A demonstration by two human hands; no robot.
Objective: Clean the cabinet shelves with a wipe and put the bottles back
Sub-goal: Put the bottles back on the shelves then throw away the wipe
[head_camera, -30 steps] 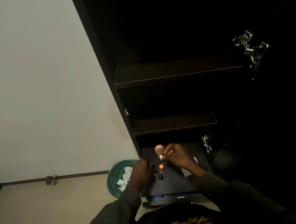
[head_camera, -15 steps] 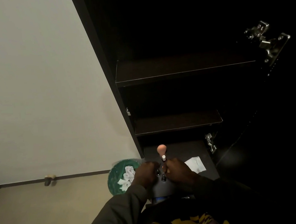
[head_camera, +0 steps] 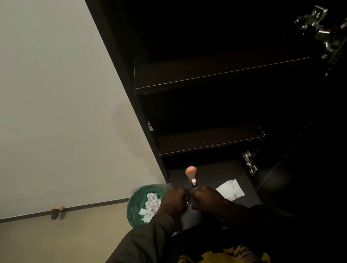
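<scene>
On the bottom cabinet shelf [head_camera: 219, 171] stand a bottle with a round pink top [head_camera: 191, 172] and, just in front of it, a small bottle with a white cap [head_camera: 193, 182]. My left hand [head_camera: 173, 202] and my right hand [head_camera: 210, 198] sit side by side at the shelf's front, fingers curled. Each grips a small dark bottle: one [head_camera: 188, 199] in the left, one [head_camera: 194, 205] in the right. A white wipe [head_camera: 230, 189] lies flat on the shelf to the right of my right hand. The middle shelf [head_camera: 209, 138] and upper shelf [head_camera: 219, 66] are bare and dark.
A green bin [head_camera: 141, 205] with crumpled white wipes stands on the floor left of the cabinet, against the pale wall. Metal door hinges [head_camera: 326, 29] stick out at the upper right, with another hinge [head_camera: 249, 163] by the bottom shelf. The cabinet door is open on the right.
Both hands drew back toward the shelf's front edge and came together. My right hand left the white-capped bottle, and the wipe came into full view.
</scene>
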